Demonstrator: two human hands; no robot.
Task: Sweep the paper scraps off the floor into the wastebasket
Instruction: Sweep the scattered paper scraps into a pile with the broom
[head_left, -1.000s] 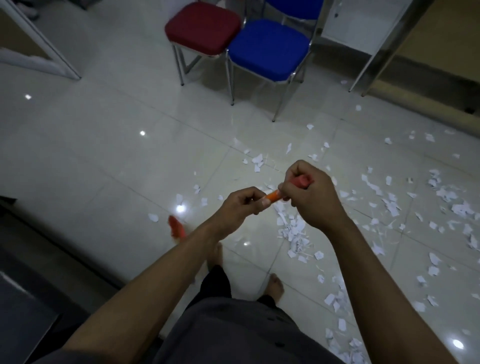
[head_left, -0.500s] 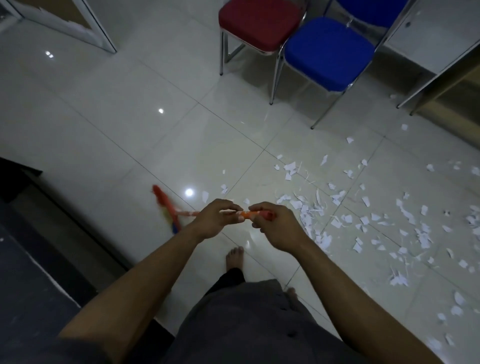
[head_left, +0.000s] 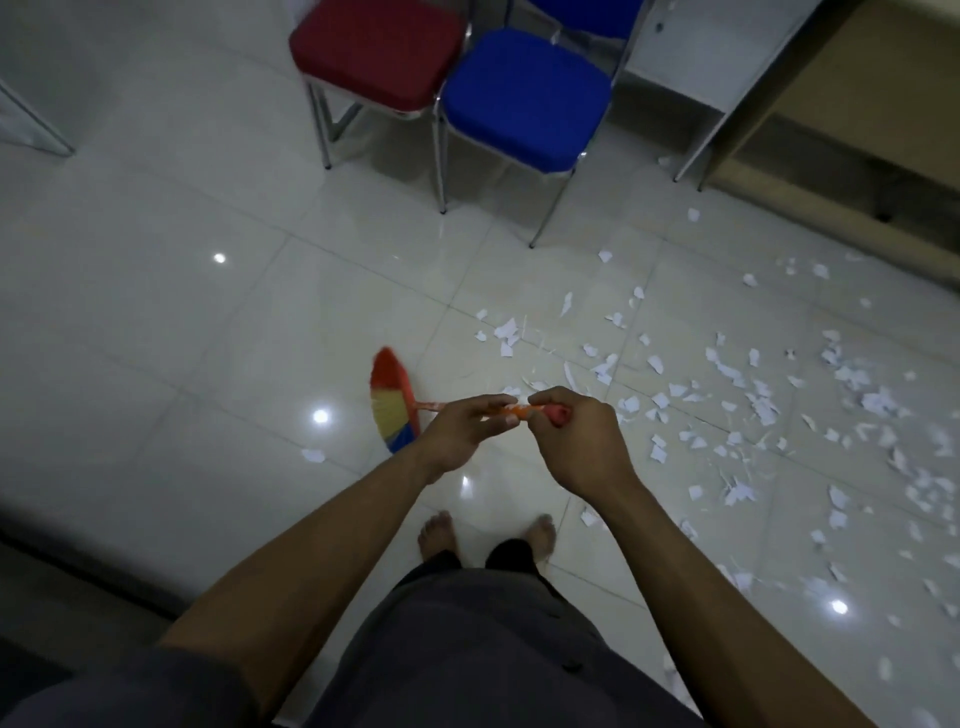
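The left grip and right grip clasp the orange-handled broom, bristles red, yellow, blue.

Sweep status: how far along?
Done: little. No gathered pile shows, and no wastebasket is in view. In hand: left hand and right hand both grip the orange-handled broom with rainbow bristles, its head low on the left. Left: white paper scraps scattered over the glossy tiled floor to the right, plus one stray near the bristles.
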